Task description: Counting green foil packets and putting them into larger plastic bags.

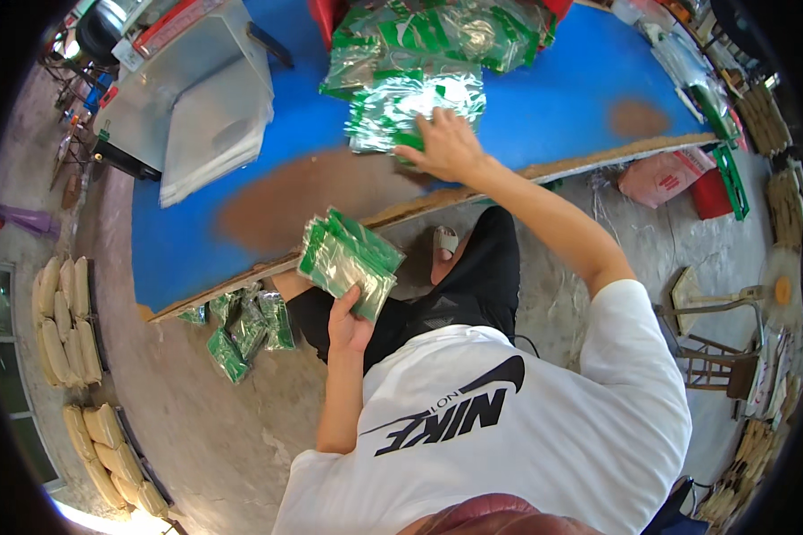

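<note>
In my left hand (pixel 350 328), closed with the thumb on top, is a stack of flat clear plastic packets (pixel 348 263) with green edges. The stack is held over my lap, just off the table's front edge. My right hand (pixel 451 147) rests with its fingers spread on shiny clear-and-green packets (pixel 388 105) lying on the blue table (pixel 544 129). Behind these, a larger heap of similar packets (pixel 455 40) spills from a red container (pixel 324 20). What the packets hold is too unclear to tell.
A grey open-fronted bin (pixel 143 111) with clear plastic sheets (pixel 214 120) stands at the table's left. More green packets (pixel 245 325) lie on the floor below. Bundled sacks (pixel 65 321) line the left side. A pink bag (pixel 665 176) and a stool (pixel 718 361) are on the right.
</note>
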The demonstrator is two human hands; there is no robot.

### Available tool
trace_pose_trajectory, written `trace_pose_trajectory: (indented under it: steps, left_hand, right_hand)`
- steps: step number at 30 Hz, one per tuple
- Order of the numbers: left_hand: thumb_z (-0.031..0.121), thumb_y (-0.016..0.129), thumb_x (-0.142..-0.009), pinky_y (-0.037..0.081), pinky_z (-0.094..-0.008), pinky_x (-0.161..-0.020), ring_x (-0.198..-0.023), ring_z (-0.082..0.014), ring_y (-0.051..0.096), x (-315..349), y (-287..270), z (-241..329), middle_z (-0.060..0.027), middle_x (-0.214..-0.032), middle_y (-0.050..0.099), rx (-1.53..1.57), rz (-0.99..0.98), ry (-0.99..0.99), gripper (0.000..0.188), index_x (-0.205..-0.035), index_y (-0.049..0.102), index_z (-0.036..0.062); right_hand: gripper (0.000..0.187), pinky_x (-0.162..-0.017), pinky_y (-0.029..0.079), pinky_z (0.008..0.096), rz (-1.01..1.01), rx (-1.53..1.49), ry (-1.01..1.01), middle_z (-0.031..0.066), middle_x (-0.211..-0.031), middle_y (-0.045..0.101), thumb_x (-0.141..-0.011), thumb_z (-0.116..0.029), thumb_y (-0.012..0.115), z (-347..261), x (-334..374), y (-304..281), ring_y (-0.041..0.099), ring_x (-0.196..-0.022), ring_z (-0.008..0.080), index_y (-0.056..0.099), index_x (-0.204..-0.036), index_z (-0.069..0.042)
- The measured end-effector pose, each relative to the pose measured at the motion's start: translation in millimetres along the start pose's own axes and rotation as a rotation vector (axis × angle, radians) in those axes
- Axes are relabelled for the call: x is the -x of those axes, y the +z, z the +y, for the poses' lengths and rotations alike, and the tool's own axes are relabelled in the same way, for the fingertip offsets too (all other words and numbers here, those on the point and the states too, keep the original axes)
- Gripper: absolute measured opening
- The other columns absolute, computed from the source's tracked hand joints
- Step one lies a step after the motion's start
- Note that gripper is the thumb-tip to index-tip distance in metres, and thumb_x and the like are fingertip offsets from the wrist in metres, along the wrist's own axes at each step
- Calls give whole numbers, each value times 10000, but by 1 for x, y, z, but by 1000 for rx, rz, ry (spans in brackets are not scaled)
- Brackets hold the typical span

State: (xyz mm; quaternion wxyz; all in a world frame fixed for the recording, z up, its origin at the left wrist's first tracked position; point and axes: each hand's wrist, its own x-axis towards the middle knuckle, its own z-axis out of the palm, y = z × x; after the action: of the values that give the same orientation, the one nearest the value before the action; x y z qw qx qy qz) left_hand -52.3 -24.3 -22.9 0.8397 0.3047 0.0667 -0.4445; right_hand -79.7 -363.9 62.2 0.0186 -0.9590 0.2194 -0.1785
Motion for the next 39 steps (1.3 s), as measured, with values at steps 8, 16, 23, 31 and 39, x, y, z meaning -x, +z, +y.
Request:
trace_pose_trajectory:
  steps: [8, 16, 23, 31, 39]
  left_hand:
    - [11, 671, -872, 419, -443, -1095, -1203, -253, 569, 0, 16, 10, -91, -1295, 588, 9, -67, -42, 514, -1352, 487, 35]
    - [42, 700, -850, 409, -469, -1103, -1207, -270, 566, -3, 4, -3, -86, -1279, 607, 165, -177, -84, 500, -1320, 530, 40]
    - [59, 688, -870, 388, -477, -1125, -1247, -288, 544, -15, 25, -14, -125, -1308, 585, 275, -232, -170, 506, -1337, 498, 10]
    - [74, 617, -929, 379, -504, -1138, -1292, -362, 491, -19, 38, -17, -187, -1378, 517, 281, -20, -96, 504, -1388, 424, -1]
    - [72, 606, -938, 357, -513, -1149, -1281, -312, 508, -14, 30, -19, -131, -1359, 538, 287, -1, -6, 480, -1382, 433, 14]
  right_hand:
    - [630, -769, 535, 495, 263, -334, 217, 286, -1009, 624, -812, -478, 730, -1, -33, 10, 653, -885, 437, 602, -1150, 38]
    - [525, -647, 479, 429, 270, -788, 421, 173, -753, 648, -862, -398, 715, -7, -19, 16, 621, -678, 323, 599, -1135, 36]
    - [357, -568, 426, 323, 587, -1220, 681, 24, -639, 545, -899, -307, 718, -45, 37, -9, 505, -607, 120, 631, -983, 29]
    - [216, -829, 497, 346, 224, -821, -220, 140, -1011, 659, -974, -145, 571, -52, 52, -19, 630, -915, 210, 633, -1125, -2]
    - [427, -999, 446, 444, -189, -433, -676, 182, -1279, 570, -811, 18, 585, -78, 53, -16, 514, -1211, 365, 579, -1236, -12]
